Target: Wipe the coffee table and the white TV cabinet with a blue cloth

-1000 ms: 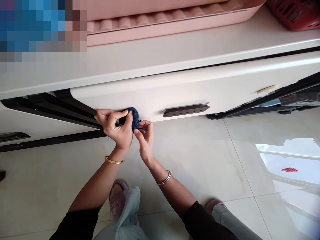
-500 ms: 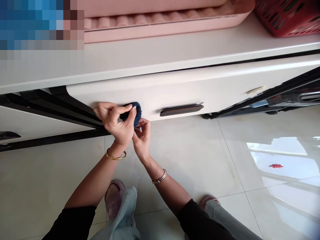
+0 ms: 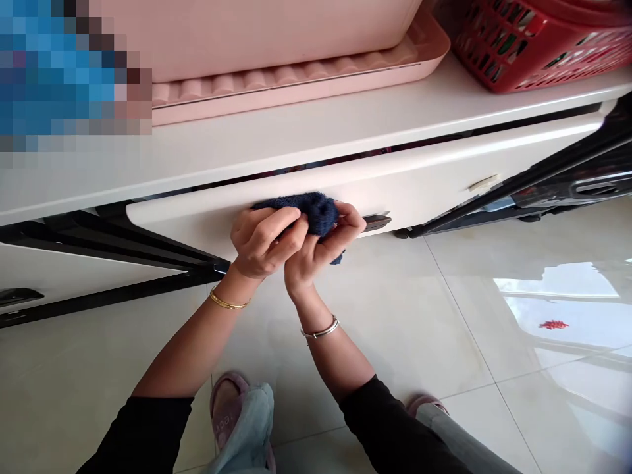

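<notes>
Both hands grip a dark blue fluffy cloth [image 3: 323, 214], bunched up in front of the white drawer front [image 3: 434, 174]. My left hand [image 3: 266, 240], a gold bangle on its wrist, has its fingers curled over the cloth's left part. From below and to the right, my right hand [image 3: 320, 253] closes round the bunched end, its wrist in a silver bangle. A small flap of the cloth hangs beneath the right fingers. The dark drawer handle [image 3: 376, 222] shows just right of that hand, partly covered by it.
Above the drawer runs a white countertop [image 3: 222, 155] with a pink ridged rack [image 3: 296, 92] and a red basket [image 3: 533, 52] on it. A dark gap separates drawer and countertop. Pale floor tiles [image 3: 395, 316] and my slippers [image 3: 230, 408] lie below.
Both hands have moved right along the drawer front with the cloth, more of which shows now. My right hand has come up round it. The gap above the drawer looks wider.
</notes>
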Tool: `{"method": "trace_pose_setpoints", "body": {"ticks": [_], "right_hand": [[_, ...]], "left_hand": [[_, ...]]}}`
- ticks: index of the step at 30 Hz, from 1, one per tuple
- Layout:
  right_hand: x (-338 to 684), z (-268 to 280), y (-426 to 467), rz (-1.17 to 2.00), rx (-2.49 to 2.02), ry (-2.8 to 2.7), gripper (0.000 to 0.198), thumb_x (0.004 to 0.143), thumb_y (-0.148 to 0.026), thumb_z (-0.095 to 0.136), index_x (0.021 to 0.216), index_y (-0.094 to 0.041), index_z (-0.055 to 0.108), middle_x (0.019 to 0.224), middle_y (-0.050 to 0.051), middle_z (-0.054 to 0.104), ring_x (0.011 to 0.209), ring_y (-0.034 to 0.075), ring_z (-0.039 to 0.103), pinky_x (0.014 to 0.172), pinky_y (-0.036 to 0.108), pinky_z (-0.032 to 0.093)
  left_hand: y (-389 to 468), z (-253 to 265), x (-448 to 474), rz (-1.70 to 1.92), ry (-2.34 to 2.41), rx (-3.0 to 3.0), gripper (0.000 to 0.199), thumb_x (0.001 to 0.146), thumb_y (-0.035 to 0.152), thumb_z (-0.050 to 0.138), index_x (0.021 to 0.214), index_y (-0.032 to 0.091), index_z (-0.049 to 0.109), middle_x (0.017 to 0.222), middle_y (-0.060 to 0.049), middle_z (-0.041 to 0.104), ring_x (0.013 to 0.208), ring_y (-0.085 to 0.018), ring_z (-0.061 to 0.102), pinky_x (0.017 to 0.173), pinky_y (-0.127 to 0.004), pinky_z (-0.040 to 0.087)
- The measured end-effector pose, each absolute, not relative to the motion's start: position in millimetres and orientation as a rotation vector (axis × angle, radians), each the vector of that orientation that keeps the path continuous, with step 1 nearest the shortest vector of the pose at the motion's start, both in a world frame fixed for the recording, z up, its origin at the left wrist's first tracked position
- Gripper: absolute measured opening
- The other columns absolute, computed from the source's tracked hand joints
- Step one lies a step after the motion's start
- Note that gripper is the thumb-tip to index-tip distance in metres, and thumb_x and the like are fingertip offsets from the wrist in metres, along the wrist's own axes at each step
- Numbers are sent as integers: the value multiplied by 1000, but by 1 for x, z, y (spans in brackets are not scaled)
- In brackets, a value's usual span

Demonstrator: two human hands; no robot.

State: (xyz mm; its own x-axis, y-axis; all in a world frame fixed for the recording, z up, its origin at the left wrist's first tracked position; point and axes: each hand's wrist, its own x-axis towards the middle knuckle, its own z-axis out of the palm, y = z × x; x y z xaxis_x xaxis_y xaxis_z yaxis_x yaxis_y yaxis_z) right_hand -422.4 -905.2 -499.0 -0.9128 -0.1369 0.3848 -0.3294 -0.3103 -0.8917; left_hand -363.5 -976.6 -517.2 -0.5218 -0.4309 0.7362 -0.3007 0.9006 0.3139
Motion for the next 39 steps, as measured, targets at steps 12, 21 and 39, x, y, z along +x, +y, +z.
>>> {"method": "trace_pose_setpoints", "body": {"ticks": [12, 21, 39], "right_hand": [[-379, -643, -940, 2425, 1470, -2214, 13, 77, -38, 75, 89, -32, 72, 92, 8, 50, 99, 28, 52, 101, 50, 49], [-388, -723, -895, 1961, 1739, -2455, 24, 89, -17, 45, 107, -21, 61, 107, 11, 54, 101, 24, 47, 103, 44, 44], [-434, -657, -850, 2333, 469, -2212, 15, 97, -35, 42, 109, -26, 42, 109, 5, 47, 101, 17, 53, 92, 35, 49]], "left_hand": [[-989, -603, -263, 387, -2006, 702, 16, 93, 26, 59, 78, 26, 57, 84, -5, 68, 76, -18, 63, 71, -34, 52], [-962, -634, -253, 133, -2539, 843, 31, 103, 14, 39, 84, 21, 62, 90, -7, 69, 78, -18, 60, 72, -32, 44], [-928, -593, -297, -27, -2522, 328, 26, 102, 13, 48, 95, 24, 70, 99, -3, 75, 78, -16, 65, 72, -33, 46]]}}
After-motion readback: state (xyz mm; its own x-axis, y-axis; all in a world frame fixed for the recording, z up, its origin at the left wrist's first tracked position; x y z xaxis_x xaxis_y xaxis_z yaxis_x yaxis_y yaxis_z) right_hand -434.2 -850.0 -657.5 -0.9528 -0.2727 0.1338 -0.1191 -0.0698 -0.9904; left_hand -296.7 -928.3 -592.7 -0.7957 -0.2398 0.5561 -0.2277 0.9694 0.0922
